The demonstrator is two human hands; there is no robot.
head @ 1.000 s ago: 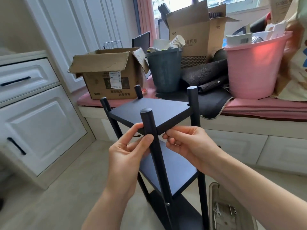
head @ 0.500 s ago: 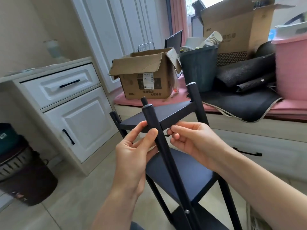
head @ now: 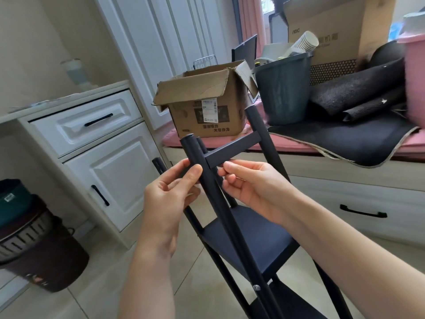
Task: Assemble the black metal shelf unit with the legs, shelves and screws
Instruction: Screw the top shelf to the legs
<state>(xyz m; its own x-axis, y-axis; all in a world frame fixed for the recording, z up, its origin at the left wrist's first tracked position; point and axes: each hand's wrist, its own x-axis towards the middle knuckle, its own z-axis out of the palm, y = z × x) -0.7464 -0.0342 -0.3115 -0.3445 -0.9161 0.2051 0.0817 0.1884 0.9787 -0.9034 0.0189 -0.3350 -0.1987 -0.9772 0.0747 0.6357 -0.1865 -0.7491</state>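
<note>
Shelf unit point(head: 248, 240) is standing tilted on the floor between the person's arms. Left hand point(head: 167, 194) is pinching the near leg point(head: 202, 164) beside the top shelf point(head: 232, 149); right hand point(head: 253, 185) is pinching something tiny under its corner, probably a screw. Next move likely calls for aligning holes.

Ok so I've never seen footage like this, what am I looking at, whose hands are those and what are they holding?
The camera is worn on a person's head, looking forward and down, so these are that person's own bare hands. They are building a black shelf unit, now tilted. The left hand grips the near leg close under its top. The right hand has its fingers under the top shelf beside that leg. Behind stand a cardboard box, a dark bin and white cabinets.
</note>
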